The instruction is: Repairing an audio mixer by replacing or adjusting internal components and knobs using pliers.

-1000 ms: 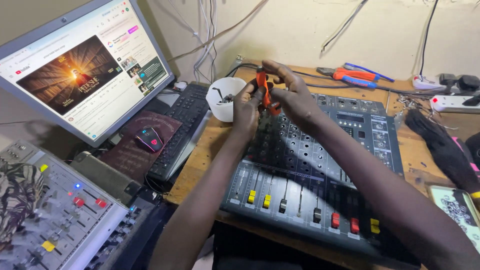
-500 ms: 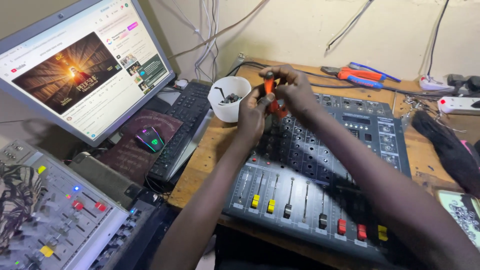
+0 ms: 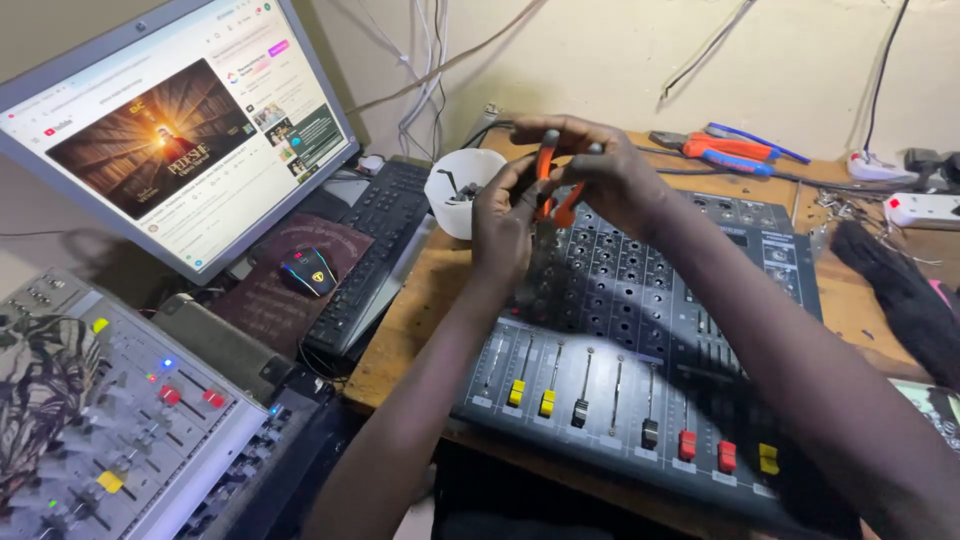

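We lift the orange-handled pliers (image 3: pixel 551 180) slightly higher above the mixer (image 3: pixel 640 330), our right hand (image 3: pixel 610 175) now arching over them toward twelve o'clock while the left hand (image 3: pixel 505 225) closes in at nine o'clock.

Two audio mixers: dark one (image 3: pixel 650 330) centre, grey one (image 3: pixel 110 420) lower left. One monitor (image 3: pixel 170 130), one keyboard (image 3: pixel 375 250), one mouse (image 3: pixel 308 270), one white cup (image 3: pixel 460 190). Two hands (image 3: pixel 500 225) (image 3: pixel 610 175), two orange-handled pliers (image 3: pixel 552 185) (image 3: pixel 720 150).

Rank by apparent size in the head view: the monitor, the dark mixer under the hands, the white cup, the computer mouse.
1. Dark mixer and monitor: too similar to separate, both partly cropped or covered.
2. White cup.
3. Computer mouse.
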